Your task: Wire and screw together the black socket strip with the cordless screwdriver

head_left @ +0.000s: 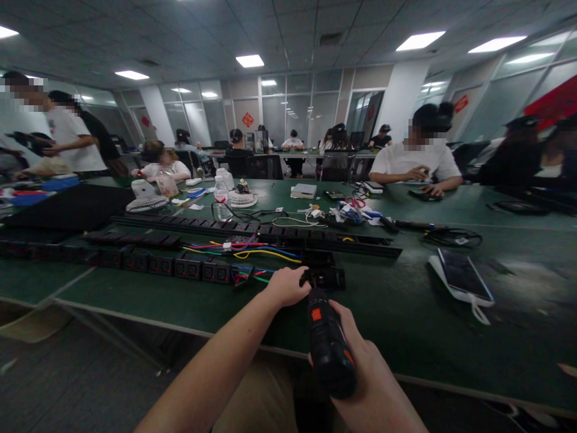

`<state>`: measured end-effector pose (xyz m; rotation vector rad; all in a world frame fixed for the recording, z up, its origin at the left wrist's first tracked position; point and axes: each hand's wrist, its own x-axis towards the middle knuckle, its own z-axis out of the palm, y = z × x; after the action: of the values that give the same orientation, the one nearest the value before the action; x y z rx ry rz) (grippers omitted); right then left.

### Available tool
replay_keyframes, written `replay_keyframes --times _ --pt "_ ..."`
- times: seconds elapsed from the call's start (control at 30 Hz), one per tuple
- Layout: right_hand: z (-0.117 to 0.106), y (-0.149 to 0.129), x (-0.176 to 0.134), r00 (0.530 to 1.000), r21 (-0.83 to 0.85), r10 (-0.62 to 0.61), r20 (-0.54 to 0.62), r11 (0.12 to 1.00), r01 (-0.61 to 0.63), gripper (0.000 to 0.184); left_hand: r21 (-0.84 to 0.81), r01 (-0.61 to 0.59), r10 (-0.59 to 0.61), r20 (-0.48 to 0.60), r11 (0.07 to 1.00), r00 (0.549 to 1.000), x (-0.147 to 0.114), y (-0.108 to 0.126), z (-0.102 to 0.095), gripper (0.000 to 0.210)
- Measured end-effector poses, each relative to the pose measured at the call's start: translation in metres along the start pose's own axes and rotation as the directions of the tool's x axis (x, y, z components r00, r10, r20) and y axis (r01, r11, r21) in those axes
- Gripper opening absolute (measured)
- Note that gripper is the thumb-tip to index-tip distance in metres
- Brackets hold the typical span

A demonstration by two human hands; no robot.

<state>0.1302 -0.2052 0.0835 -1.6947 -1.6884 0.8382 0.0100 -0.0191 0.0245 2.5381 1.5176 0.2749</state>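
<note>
My right hand (360,361) is wrapped round a black cordless drill (322,343) with orange marks, its nose pointing away from me. My left hand (288,285) is closed at the black end piece (331,278) of a power strip, just past the drill's nose. The drill's tip and what it touches are hidden by the fingers. Leftward from there runs a black power strip (180,266) with a row of sockets. Red, blue and green wires (255,276) come out between its last socket and the end piece.
Behind lies a second socket strip (243,231) beside an open black channel (356,245) with loose coloured wires (265,254). A water bottle (222,198), a white fan (144,195) and red scissors (356,203) are farther back. A phone (464,275) lies at right. A co-worker (415,162) sits opposite.
</note>
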Motion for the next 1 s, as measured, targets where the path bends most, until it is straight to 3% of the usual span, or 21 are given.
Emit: replay_keyframes --times 0.63,0.77,1.0 --pt "0.002 0.002 -0.001 0.998 0.016 0.011 -0.059 1.0 -0.01 0.07 -0.021 -0.043 0.043 -0.029 0.999 0.999 0.002 -0.004 0.004 0.042" --pt "0.001 0.008 -0.001 0.995 0.044 -0.031 -0.095 0.998 0.036 0.065 -0.026 -0.056 0.055 -0.054 0.998 0.997 0.002 -0.007 0.007 0.043" --pt "-0.003 0.014 0.003 0.98 0.089 0.006 -0.198 0.996 0.012 0.064 -0.036 -0.061 0.06 -0.042 0.997 0.997 0.002 -0.006 0.005 0.04"
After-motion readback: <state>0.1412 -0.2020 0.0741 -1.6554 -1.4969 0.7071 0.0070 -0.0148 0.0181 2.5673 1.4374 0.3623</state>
